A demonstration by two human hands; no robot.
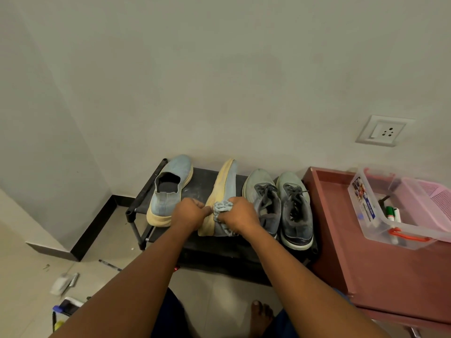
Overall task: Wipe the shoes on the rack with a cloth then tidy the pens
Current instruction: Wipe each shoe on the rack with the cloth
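- Against a plain wall, the black shoe rack [202, 176] carries a blue knit shoe with a yellow sole [223, 191], tipped on its side.
- Left hand [189, 213] grips its heel; right hand [240, 213] presses a bunched blue cloth [222, 206] there.
- Best to steady the shoe and rub along the sole edge.

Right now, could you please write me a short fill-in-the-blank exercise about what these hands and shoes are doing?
1. The right hand holds a crumpled blue ____ against the tilted shoe.
2. The left hand steadies that shoe, which is tipped onto its ____.
3. The shoes stand on a black ____.
4. Counting all of them, ____ shoes are there.

Missing words: cloth; side; rack; four
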